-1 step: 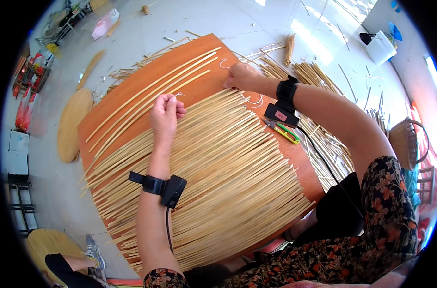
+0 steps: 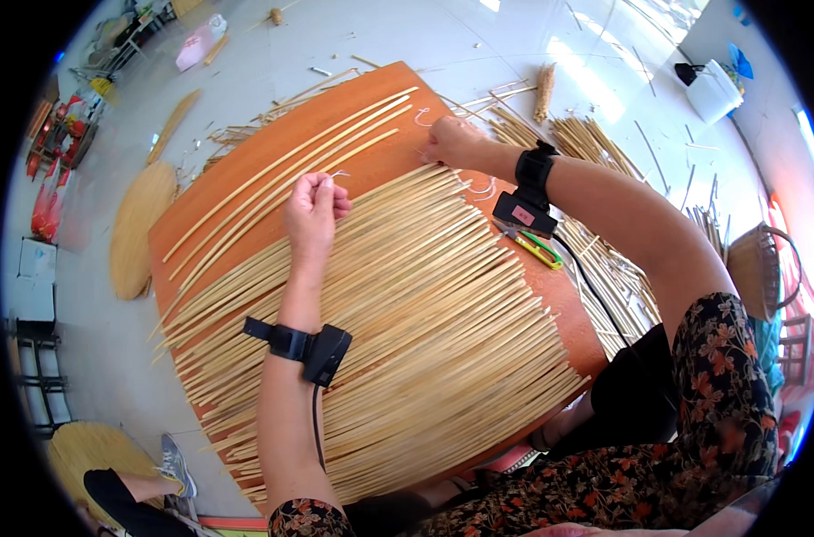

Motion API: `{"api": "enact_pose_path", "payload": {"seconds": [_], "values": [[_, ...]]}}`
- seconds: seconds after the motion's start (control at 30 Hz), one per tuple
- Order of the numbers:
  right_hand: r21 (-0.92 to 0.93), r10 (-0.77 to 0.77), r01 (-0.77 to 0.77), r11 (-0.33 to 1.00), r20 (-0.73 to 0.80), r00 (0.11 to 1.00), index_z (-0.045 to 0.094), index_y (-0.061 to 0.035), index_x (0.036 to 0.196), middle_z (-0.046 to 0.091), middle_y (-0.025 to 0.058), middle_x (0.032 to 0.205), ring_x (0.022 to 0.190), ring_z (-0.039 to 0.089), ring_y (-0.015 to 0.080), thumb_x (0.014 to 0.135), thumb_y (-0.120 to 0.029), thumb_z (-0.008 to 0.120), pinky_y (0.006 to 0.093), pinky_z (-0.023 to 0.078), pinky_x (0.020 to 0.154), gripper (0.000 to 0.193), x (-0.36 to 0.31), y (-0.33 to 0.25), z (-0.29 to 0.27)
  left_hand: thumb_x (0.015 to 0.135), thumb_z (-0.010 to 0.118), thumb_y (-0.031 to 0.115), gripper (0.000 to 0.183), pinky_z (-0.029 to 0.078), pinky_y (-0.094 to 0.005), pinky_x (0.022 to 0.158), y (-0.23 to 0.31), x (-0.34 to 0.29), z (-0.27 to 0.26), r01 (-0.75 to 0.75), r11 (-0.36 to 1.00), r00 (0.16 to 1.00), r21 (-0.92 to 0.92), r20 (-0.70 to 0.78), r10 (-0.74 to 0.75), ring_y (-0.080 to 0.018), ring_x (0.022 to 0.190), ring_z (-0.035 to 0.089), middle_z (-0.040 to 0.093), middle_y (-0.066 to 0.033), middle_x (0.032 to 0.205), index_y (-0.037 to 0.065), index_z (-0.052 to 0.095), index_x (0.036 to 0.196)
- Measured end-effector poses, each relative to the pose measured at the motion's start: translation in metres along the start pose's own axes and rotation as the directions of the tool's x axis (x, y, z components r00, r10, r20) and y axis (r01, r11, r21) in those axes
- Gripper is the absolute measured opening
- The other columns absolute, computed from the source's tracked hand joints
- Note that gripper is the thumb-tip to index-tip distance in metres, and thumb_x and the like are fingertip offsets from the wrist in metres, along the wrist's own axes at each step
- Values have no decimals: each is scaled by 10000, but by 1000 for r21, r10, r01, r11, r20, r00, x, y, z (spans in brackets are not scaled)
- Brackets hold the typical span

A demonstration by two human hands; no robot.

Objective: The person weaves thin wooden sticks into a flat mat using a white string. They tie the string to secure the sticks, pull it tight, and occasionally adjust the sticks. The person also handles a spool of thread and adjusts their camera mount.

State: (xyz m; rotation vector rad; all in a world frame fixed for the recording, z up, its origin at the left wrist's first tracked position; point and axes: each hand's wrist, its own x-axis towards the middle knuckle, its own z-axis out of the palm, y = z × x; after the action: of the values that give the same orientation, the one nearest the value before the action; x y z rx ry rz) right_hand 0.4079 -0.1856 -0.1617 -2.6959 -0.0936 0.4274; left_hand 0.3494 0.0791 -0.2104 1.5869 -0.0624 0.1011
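Observation:
Many pale, straw-like stalks (image 2: pixel 425 286) lie side by side in a flat layer on an orange board (image 2: pixel 563 291). My left hand (image 2: pixel 317 206) is above the layer's far edge, thumb and fingers pinched on a thin white thread (image 2: pixel 340 174). At the far right corner of the layer, my right hand (image 2: pixel 459 143) is closed, touching the stalk ends; whatever is in its fingers is hidden. Another piece of white thread (image 2: pixel 487 190) curls beside it. Several separate stalks (image 2: pixel 398 97) lie beyond the layer. Green-and-yellow-handled snips (image 2: pixel 541 251) rest near my right wrist.
Loose stalks (image 2: pixel 595 143) litter the floor to the right. A wicker basket (image 2: pixel 751 273) and a white bin (image 2: pixel 713 92) stand farther right. On the left are an oval woven mat (image 2: pixel 143 233) and another person's shoe (image 2: pixel 178 465).

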Motion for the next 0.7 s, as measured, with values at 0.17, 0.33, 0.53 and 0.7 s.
{"api": "enact_pose_path", "payload": {"seconds": [0.17, 0.33, 0.53, 0.7], "values": [[-228, -195, 163, 960, -124, 973, 710, -33, 803, 712, 141, 817, 828, 702, 294, 827, -240, 705, 412, 534, 716, 208, 21, 5, 26, 1017, 521, 116, 116, 516, -224, 543, -3, 0, -3, -9, 999, 998, -40, -64, 6, -110, 616, 637, 662, -56, 786, 17, 581, 1011], [-169, -159, 160, 973, 15, 987, 696, -59, 830, 715, 130, 823, 859, 693, 300, 829, -235, 717, 419, 520, 732, 178, 10, 8, 3, 1012, 549, 120, 116, 485, -217, 541, 4, 1, -4, 27, 1000, 997, 7, -74, -26, -98, 648, 634, 665, -52, 864, 13, 583, 1040], [-230, -172, 169, 958, 8, 985, 647, -20, 925, 702, 131, 791, 861, 687, 323, 856, -230, 658, 436, 519, 738, 221, 14, 9, 10, 963, 617, 123, 107, 468, -250, 526, 15, 5, -3, 77, 995, 994, 59, -83, -72, -98, 594, 615, 650, -45, 723, 21, 634, 991], [-379, -320, 292, 878, -12, 947, 644, -25, 962, 696, 169, 812, 834, 679, 382, 874, -194, 606, 459, 521, 733, 194, 17, 13, 15, 935, 634, 120, 109, 508, -291, 624, 9, 12, -6, -154, 889, 978, 431, -59, 198, -149, 645, 644, 672, -74, 768, 30, 637, 996]]}}
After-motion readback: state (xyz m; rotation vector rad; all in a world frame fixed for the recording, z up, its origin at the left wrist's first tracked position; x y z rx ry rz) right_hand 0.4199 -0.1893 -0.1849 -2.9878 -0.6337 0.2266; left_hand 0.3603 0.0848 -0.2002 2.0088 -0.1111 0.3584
